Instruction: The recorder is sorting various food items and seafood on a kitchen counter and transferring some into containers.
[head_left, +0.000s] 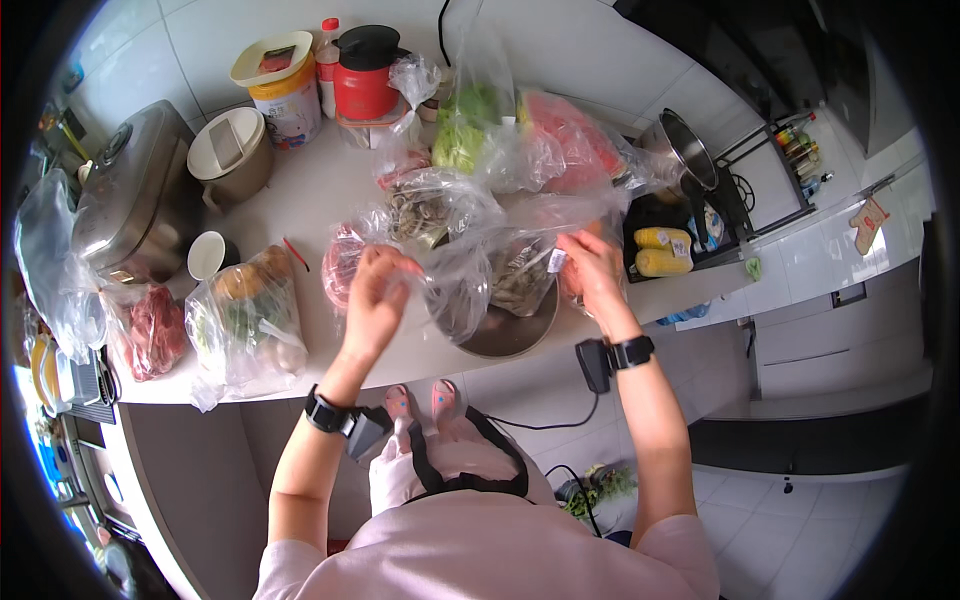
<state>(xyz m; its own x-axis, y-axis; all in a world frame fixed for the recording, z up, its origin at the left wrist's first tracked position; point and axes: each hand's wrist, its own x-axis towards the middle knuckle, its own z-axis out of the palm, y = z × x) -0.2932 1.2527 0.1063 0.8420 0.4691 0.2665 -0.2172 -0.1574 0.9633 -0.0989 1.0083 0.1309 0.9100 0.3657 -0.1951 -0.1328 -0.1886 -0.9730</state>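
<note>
A clear plastic bag with grey shrimp-like food (519, 281) hangs over a round metal bowl (506, 341) near the counter's front edge. My right hand (592, 270) pinches the bag's right side, by a small white label. At the bag's left side is my left hand (379, 289), fingers curled; whether it grips the film I cannot tell. Behind the bowl lies a bag of greyish shellfish or mushrooms (420, 214). Wrapped red meat (343, 262) is left of the bowl, partly behind my left hand.
Bagged potatoes and greens (244, 315), bagged meat (155, 330) and a white cup (208, 256) stand left. Bagged lettuce (465, 127) and a red-wrapped package (574, 142) lie behind. Right are packed corn cobs (664, 251), a metal pot (679, 154) and the stove (739, 191).
</note>
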